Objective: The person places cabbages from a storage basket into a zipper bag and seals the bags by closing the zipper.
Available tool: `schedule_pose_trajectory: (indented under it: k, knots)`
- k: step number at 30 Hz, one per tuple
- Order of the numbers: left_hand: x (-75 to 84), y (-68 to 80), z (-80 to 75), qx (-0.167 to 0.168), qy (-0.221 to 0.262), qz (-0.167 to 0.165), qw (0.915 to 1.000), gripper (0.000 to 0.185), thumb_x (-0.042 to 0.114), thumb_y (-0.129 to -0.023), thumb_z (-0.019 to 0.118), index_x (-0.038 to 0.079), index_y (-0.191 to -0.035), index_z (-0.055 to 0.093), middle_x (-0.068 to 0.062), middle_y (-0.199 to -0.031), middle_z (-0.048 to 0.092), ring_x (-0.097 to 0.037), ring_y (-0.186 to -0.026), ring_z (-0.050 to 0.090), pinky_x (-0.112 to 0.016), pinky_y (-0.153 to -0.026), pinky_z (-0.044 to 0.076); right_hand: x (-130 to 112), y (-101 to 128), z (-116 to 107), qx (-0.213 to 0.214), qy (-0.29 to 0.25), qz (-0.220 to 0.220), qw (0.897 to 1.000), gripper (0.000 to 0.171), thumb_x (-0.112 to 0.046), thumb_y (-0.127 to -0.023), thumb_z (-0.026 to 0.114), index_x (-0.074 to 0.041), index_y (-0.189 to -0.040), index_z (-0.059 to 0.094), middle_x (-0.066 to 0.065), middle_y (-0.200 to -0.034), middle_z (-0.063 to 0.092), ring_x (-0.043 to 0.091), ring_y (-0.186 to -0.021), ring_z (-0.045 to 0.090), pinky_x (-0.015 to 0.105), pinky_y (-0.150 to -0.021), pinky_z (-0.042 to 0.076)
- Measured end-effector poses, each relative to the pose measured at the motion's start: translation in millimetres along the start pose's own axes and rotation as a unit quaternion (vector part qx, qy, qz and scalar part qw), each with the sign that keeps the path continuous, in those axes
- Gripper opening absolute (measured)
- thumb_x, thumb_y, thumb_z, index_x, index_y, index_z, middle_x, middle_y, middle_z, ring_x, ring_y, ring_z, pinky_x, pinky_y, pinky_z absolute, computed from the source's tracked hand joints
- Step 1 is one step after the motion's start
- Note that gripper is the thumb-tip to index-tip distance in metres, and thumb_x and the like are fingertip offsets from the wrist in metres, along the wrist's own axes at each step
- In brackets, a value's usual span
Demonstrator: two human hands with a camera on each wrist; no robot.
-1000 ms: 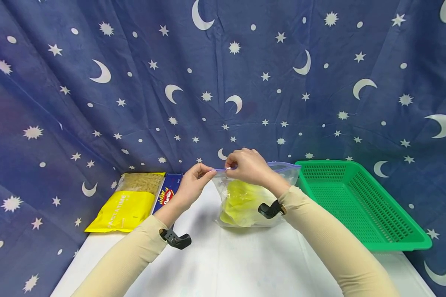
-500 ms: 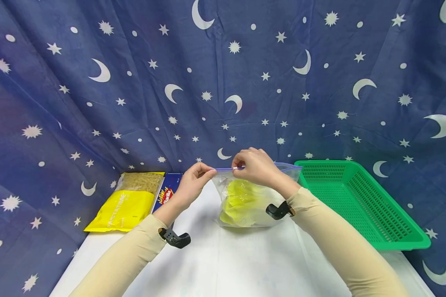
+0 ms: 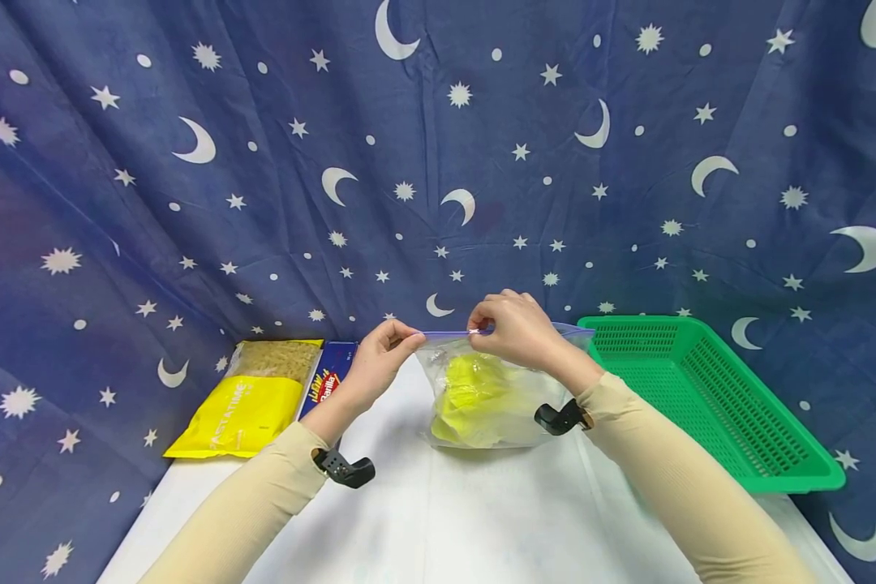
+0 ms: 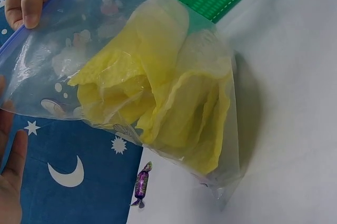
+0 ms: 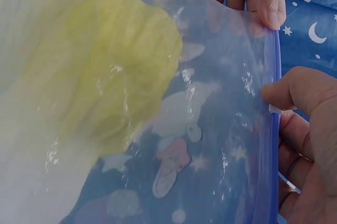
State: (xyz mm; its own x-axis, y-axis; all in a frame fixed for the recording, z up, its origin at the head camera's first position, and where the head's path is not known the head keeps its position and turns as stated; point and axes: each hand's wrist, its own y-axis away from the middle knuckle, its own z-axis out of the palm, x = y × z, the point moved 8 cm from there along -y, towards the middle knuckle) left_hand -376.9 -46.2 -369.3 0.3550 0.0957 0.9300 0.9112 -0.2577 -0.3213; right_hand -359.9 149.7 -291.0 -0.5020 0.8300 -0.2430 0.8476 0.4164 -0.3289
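Observation:
A clear zip bag [image 3: 438, 354] stands on the table with a leafy yellow-green vegetable [image 4: 152, 87], apparently napa cabbage, inside. My left hand [image 3: 381, 365] pinches the bag's upper left corner between thumb and finger. Farther right along the purple zip strip [image 3: 445, 334], my right hand [image 3: 514, 331] pinches the small white slider [image 5: 275, 109], thumb on the near side and fingers behind. In the right wrist view the strip looks pressed together between the two hands. The rest of the strip is partly hidden behind my right hand.
A green basket [image 3: 708, 397] stands at the right. On the left lie a yellow pasta bag [image 3: 255, 405] and a blue Barilla box [image 3: 328, 377]. A purple wrapped candy [image 4: 141, 184] lies behind the zip bag. A starry curtain [image 3: 438, 162] hangs behind the table.
My right hand has slid to the right along the zip strip with the slider, away from my left hand. The left hand keeps its hold on the corner.

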Motion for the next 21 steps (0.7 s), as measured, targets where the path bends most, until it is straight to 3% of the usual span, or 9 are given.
schedule_pose_trajectory:
  k: [21]
  knots:
    - [-4.0,-1.8,-4.5,0.008,0.001,-0.002,1.0000,0.023,0.023,-0.100,0.069,0.002,-0.106,0.064,-0.010,-0.107,0.069,-0.018,-0.105,0.064,-0.034,-0.101,0.050,30.7,21.6,-12.9,0.006,0.006,0.020,1.000,0.005,-0.024,-0.088,0.072,-0.021,-0.089,0.075,-0.010,-0.091,0.064,0.018,-0.087,0.047,0.040,-0.080,0.035]
